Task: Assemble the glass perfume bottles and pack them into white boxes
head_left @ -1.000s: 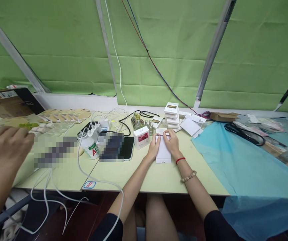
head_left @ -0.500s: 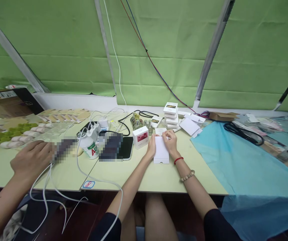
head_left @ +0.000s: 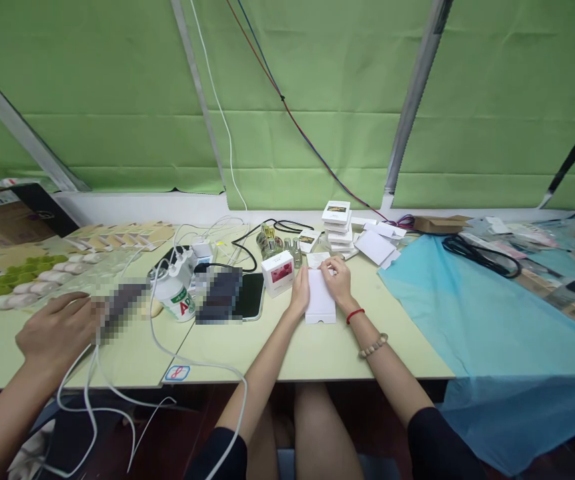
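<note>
A flat white carton (head_left: 320, 301) lies on the pale green table (head_left: 312, 357) in front of me. My left hand (head_left: 299, 291) grips its left edge. My right hand (head_left: 337, 283), with a red string and a bead bracelet at the wrist, pinches the carton's top flap. A small white box with a red picture (head_left: 277, 273) stands just left of my left hand. Several small glass bottles (head_left: 282, 245) are behind it. A stack of small white boxes (head_left: 336, 225) rises beyond my right hand.
Another person's hand (head_left: 55, 330) rests on the table at the left beside white cables (head_left: 167, 333). A white bottle (head_left: 177, 297) and a dark phone (head_left: 250, 295) lie left of centre. Blue sheeting (head_left: 482, 320) covers the right side, with black scissors (head_left: 482, 257) on it.
The other person's hand moved in from the far left and came down beside the cables. My hands stayed on the white carton, shifting only slightly as the view drifted.
</note>
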The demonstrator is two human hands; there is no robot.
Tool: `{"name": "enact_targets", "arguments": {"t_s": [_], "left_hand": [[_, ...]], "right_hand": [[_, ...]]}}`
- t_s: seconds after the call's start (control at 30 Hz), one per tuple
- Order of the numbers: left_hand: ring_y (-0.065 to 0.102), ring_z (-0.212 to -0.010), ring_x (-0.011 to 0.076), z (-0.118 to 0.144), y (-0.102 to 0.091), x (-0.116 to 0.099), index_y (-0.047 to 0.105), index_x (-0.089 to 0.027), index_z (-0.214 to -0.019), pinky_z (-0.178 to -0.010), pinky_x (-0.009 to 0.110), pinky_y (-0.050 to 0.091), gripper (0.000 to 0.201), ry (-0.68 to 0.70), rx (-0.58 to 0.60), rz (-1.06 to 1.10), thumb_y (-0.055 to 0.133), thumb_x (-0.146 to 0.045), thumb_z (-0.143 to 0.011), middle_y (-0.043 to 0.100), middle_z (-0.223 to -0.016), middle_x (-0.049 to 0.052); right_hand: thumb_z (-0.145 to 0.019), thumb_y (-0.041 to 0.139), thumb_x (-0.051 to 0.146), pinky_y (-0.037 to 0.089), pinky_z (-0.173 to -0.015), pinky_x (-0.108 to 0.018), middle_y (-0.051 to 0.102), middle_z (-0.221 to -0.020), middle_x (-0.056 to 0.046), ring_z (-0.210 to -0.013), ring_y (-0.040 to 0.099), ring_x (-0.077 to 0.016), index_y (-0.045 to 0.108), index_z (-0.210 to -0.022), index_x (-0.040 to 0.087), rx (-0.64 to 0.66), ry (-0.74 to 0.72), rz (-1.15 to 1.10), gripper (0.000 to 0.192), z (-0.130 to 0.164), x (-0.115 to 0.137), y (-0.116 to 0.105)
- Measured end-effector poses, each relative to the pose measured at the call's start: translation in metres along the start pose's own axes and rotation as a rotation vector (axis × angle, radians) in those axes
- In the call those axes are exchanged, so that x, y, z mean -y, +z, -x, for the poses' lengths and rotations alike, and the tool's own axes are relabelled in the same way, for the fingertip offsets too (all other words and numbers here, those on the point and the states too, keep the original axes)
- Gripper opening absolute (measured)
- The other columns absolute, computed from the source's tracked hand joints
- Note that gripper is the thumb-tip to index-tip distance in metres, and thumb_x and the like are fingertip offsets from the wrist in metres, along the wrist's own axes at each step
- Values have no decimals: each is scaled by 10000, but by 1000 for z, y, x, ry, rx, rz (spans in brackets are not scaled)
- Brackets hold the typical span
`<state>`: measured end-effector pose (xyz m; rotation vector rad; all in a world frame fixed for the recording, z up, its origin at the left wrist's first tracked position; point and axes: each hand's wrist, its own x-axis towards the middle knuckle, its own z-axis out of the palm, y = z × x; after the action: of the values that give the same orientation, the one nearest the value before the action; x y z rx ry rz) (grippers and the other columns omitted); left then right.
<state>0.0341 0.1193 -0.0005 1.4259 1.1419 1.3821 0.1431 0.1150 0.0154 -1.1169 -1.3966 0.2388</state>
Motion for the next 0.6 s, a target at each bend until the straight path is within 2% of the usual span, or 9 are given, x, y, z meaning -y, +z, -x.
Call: {"name": "enact_targets", "arguments": {"t_s": [0.27,0.43,0.5,0.6], "left_hand": [[549,-772,183,0,-1,-1,549,-162,-842,-739,309,446,471,5,21,-62,271,-541,-875,593,-804,60],[533,-959,175,4,-2,-12,540,-212,-1001,-851,295,411,338,63,65,-64,364,-470,-874,593,-1014,34],[512,-1023,167,5,-1,-16,539,-227,-1029,-897,287,390,312,76,70,-41,358,-435,-884,579,-1087,19],[524,-981,174,5,1,-18,564,-213,-954,-878,293,405,336,47,39,-1,309,-425,-898,591,-1062,20]], "right_hand": [[-782,489,249,405,-653,-274,564,-695,-9,-693,531,-149,561,-593,194,9,37,-2,209,0,-1,-1],[-766,510,258,401,-657,-274,571,-713,-14,-706,538,-152,583,-611,186,9,68,-27,186,0,-1,0],[-770,505,282,408,-644,-269,588,-734,-23,-724,548,-158,597,-641,180,14,84,-44,188,-2,-2,0],[-814,421,318,427,-618,-258,627,-809,-45,-754,565,-164,613,-764,169,14,116,-75,248,-7,-7,-4]]}}
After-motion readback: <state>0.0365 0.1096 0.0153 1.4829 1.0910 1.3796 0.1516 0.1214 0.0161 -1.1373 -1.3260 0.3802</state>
